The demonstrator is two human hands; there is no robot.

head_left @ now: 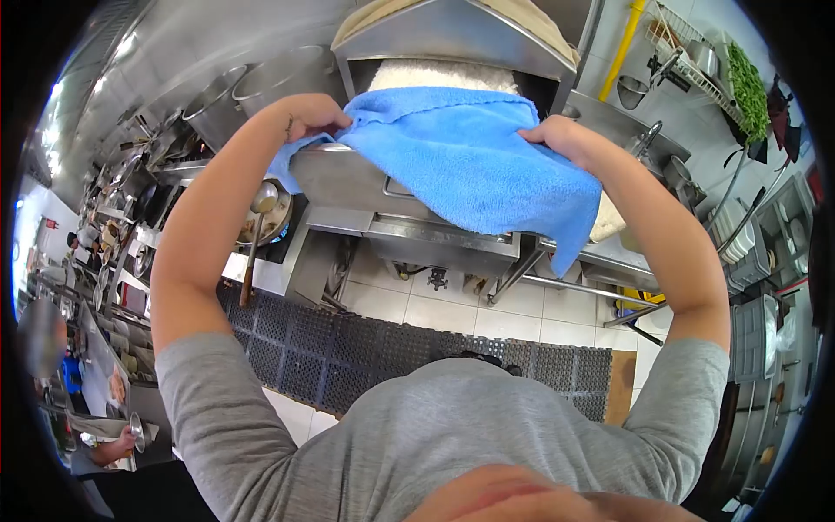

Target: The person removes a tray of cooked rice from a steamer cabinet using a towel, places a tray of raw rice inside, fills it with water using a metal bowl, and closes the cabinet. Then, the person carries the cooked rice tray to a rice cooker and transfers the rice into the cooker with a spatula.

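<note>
A blue towel (470,148) is stretched between my two hands over the front of a steel unit (330,183). My left hand (315,115) pinches its upper left corner, and a small flap hangs beside the wrist. My right hand (557,137) grips the towel's upper right edge, with the thumb and fingers closed on the cloth. The rest of the towel drapes down to a point at the lower right. Behind it, a whitish fluffy-looking mass (444,75) shows inside the unit's opening under a steel hood.
Left of the unit, a pan (277,228) sits on a lit burner with a wooden-handled ladle (252,252) across it. Large pots (209,113) stand behind. A sink tap (648,135) is at right. A black mat (348,348) covers the floor. Another person's hand (117,448) shows lower left.
</note>
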